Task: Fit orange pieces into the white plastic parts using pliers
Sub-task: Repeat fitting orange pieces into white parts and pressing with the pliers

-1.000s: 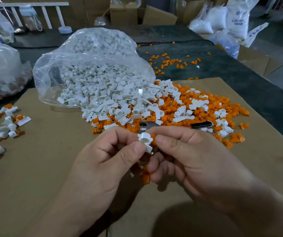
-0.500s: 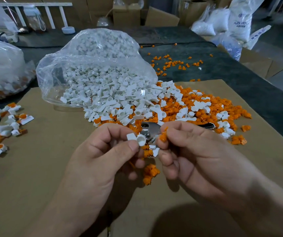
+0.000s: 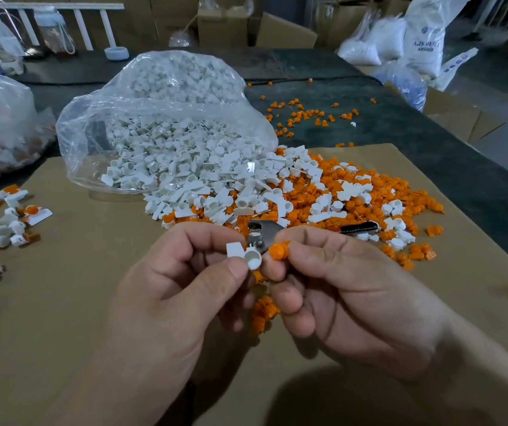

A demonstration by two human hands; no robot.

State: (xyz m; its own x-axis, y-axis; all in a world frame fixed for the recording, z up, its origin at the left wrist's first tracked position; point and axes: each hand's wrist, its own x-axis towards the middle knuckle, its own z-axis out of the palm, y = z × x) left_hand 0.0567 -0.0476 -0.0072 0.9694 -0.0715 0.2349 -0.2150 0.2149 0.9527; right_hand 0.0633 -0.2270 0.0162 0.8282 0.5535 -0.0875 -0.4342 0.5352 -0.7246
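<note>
Cardboard sheet (image 3: 62, 302) on dark bench (image 3: 431, 142), boxes (image 3: 225, 29) behind; parts piled.

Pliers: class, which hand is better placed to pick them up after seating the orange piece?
Probably right: the pliers lie beyond the right hand holding the orange piece, handle pointing rightward; the left hand pinches the white part.

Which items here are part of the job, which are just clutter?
Job: white part in left hand, orange piece in right hand, pliers on the pile, loose white parts and orange pieces, finished pieces at left.
Lying about: white sacks, cardboard boxes, white ring at back.
</note>
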